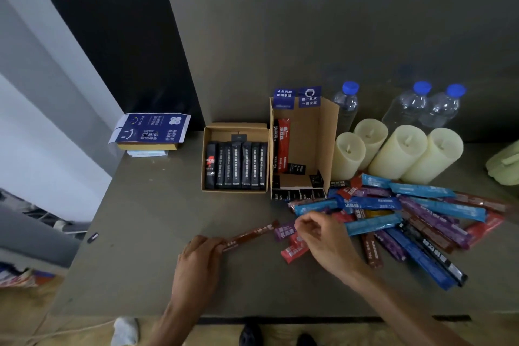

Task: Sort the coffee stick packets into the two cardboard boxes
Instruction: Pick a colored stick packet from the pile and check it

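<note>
One wide table [140, 233] carries it all. Largest on it is the pile [415, 213] of loose packets at the right front: blue, purple, red, brown and black sticks lying crossed over one another, many of them, none yet sorted. Next comes the right box [328, 132], the taller of the two cardboard ones, open toward the camera. It holds only a red and a dark packet leaning at its left wall, and much of its floor is bare. Touching its left side is the left box [236, 126], which is low and holds a row of black packets spanning nearly its full width. Behind the pile stand four candles [398, 152], and behind those three bottles [346, 104]. Neither belongs to the task.

The left hand [200, 255] rests on the table in front of the left box, its fingers curled round the near end of a brown packet [250, 234], which lies slanting toward the pile. The right hand [328, 236] is at the pile's near left edge, thumb and fingers bent to pinch the end of a purple packet [285, 230]. A red one lies just under that hand.

By my reading the job is early. The black sort looks close to done and the coloured sort is barely begun. Both held packets are well apart from either box.
</note>
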`<control>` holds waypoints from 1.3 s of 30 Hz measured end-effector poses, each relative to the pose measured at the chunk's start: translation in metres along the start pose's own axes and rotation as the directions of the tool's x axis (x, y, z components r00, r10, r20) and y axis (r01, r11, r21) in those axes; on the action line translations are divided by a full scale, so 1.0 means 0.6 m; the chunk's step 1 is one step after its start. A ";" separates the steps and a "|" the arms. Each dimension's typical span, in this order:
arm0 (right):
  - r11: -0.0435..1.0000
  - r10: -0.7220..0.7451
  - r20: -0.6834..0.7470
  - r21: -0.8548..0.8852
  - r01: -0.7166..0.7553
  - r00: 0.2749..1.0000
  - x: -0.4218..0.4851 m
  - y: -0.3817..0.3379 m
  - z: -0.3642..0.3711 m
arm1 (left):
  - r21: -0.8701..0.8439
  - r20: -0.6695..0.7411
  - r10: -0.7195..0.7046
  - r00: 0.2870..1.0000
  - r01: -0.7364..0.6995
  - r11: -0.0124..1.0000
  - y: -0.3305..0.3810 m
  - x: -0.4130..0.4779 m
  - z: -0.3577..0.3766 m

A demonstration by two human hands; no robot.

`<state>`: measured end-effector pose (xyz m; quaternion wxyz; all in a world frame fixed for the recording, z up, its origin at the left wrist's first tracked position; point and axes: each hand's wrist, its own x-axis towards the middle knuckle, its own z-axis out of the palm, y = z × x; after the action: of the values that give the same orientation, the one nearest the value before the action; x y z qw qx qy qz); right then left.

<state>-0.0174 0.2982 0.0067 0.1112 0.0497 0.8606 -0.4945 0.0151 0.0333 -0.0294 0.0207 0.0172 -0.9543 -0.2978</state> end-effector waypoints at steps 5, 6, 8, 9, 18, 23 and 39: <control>0.907 0.097 0.164 0.391 -0.155 0.982 -0.001 -0.051 -0.024 | -0.379 0.224 -0.116 0.968 0.196 0.904 0.061 0.003 -0.012; 0.896 0.086 0.184 0.415 -0.157 0.979 -0.002 -0.058 -0.028 | -0.421 0.241 -0.107 0.965 0.203 0.884 0.072 0.004 -0.011; 0.893 0.055 0.212 0.426 -0.143 0.976 -0.004 -0.071 -0.034 | -0.473 0.253 -0.104 0.962 0.217 0.854 0.092 0.005 -0.007; 0.894 0.044 0.222 0.427 -0.138 0.974 -0.007 -0.075 -0.036 | -0.491 0.252 -0.105 0.962 0.221 0.843 0.100 0.005 -0.004; 0.944 0.050 0.125 0.318 -0.087 0.991 -0.008 -0.072 -0.042 | -0.546 0.330 0.002 0.944 0.189 0.816 0.171 0.013 -0.005; 0.952 0.004 0.134 0.304 -0.045 0.991 -0.004 -0.075 -0.060 | -0.488 0.305 0.045 0.951 0.115 0.865 0.202 0.037 -0.003; 0.976 -0.186 -0.318 -0.172 0.137 0.930 0.097 -0.027 -0.122 | -0.267 0.075 -0.115 0.991 0.131 0.955 0.342 0.247 0.102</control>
<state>-0.0873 0.3519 0.0419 -0.0731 0.0527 0.9022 -0.4218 -0.1399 0.2300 0.0413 -0.0238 0.0646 -0.9018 -0.4267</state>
